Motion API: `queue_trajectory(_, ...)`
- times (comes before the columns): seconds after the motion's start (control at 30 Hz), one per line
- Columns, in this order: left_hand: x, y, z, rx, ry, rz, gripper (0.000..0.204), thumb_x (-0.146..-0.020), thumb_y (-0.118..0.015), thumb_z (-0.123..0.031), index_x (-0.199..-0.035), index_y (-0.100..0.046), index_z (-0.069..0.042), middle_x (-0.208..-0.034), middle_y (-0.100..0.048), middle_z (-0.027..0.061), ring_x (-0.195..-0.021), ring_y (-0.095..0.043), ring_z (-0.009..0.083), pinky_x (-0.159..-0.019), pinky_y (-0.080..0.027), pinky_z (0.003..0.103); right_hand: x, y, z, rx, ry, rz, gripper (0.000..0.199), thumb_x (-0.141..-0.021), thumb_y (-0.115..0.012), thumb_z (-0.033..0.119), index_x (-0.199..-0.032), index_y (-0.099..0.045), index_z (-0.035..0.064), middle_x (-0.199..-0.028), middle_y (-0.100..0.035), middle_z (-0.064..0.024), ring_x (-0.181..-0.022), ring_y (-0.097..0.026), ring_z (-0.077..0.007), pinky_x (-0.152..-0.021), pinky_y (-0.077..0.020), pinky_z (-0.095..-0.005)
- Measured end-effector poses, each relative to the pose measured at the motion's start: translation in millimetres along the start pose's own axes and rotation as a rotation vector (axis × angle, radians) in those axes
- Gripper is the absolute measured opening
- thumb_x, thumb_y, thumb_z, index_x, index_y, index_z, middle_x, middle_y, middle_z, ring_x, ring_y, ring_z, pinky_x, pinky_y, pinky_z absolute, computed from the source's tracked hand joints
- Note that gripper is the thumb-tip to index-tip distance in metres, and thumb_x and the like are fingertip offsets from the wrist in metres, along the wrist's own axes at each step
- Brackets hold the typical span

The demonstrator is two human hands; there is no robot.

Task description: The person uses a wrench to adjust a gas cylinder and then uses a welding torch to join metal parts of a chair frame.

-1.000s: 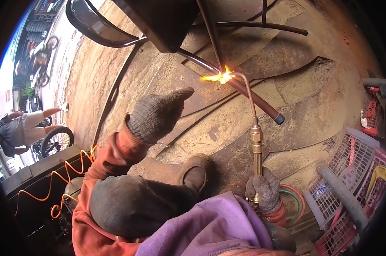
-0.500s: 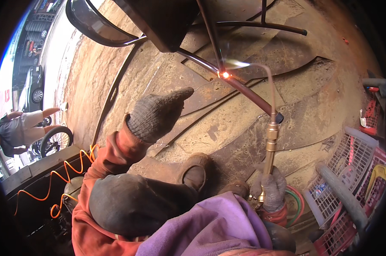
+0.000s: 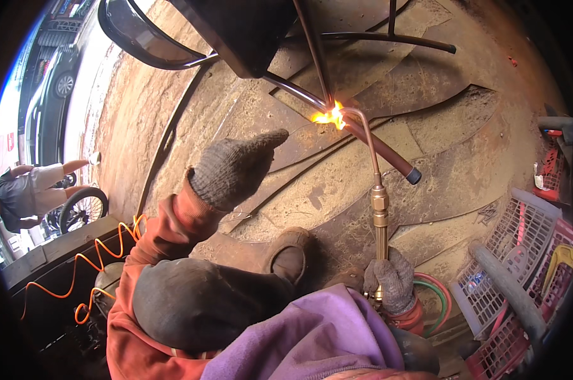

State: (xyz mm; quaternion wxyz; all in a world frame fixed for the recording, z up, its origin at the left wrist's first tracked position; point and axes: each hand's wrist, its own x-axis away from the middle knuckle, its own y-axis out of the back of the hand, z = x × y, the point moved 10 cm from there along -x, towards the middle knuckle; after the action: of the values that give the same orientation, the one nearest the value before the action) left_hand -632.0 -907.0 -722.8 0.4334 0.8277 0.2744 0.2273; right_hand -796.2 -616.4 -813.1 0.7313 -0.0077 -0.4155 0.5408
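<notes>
My right hand (image 3: 394,282), in a grey knit glove, grips a brass welding torch (image 3: 380,221) at lower right. The torch's copper tube curves up and left to a bright yellow flame (image 3: 330,118). That flame touches the joint where two tubes of a metal chair meet. The chair's brown tube (image 3: 385,151) runs down to the right and ends in a dark cap. My left hand (image 3: 231,168), gloved in grey, is raised left of the joint, apart from it. Its fingers are pressed together, pointing right; anything in them is hidden.
Red and green hoses (image 3: 437,304) trail by my right hand. Plastic crates (image 3: 511,253) with tools stand at right. An orange coiled hose (image 3: 83,256) hangs at left. Beyond it are a person (image 3: 30,190), a bicycle wheel (image 3: 83,210) and a car (image 3: 49,107). Overlapping metal plates cover the floor.
The torch in my right hand has shifted left, its tip now close to the joint. A small glowing spot with a pale flame has become a larger yellow flame. My left hand stays put.
</notes>
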Motion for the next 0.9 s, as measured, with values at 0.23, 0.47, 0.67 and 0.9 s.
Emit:
queue_trajectory(0.23, -1.0, 0.2, -1.3, -0.036, 0.027, 0.03, 0.039, -0.093, -0.063, -0.008, -0.131, -0.067, -0.015, -0.075, -0.066, 0.0149, -0.062, -0.067, 0.0286, -0.06, -0.053, 0.038, 0.3, -1.3, 1.8, 0.018, -0.005, -0.003, 0.034, -0.104, -0.054, 0.017, -0.131, -0.055, -0.0038, -0.069, -0.055, -0.0011, -0.059, -0.051, -0.0098, -0.056, -0.0428, -0.026)
queue_trajectory(0.47, -2.4, -1.1, -2.3, -0.023, 0.013, 0.016, 0.039, -0.093, -0.064, -0.008, -0.132, -0.067, -0.015, -0.075, -0.067, 0.0148, -0.062, -0.068, 0.0289, -0.061, -0.054, 0.037, 0.4, -1.3, 3.3, 0.038, -0.009, -0.011, 0.03, -0.105, -0.054, 0.018, -0.125, -0.056, -0.0036, -0.067, -0.055, -0.0022, -0.059, -0.051, -0.0109, -0.055, -0.0428, -0.0265)
queue_trajectory(0.67, -2.0, 0.0, -2.0, -0.044, 0.023, 0.014, 0.039, -0.092, -0.065, -0.007, -0.13, -0.067, -0.014, -0.077, -0.068, 0.015, -0.064, -0.069, 0.0289, -0.062, -0.055, 0.037, -1.1, -3.5, 5.2, 0.035, 0.022, 0.008, 0.027, -0.105, -0.053, 0.018, -0.121, -0.056, -0.0034, -0.068, -0.054, -0.0024, -0.06, -0.051, -0.0116, -0.056, -0.0438, -0.0272)
queue_trajectory(0.9, -2.6, 0.8, -2.6, -0.027, 0.015, -0.001, 0.039, -0.091, -0.066, -0.006, -0.129, -0.068, -0.014, -0.078, -0.069, 0.015, -0.065, -0.07, 0.0283, -0.062, -0.055, 0.037, 0.2, 0.2, 14.7, 0.063, 0.066, -0.041, 0.035, -0.104, -0.055, 0.023, -0.125, -0.056, -0.0048, -0.066, -0.055, -0.0019, -0.058, -0.052, -0.0105, -0.055, -0.0443, -0.0267)
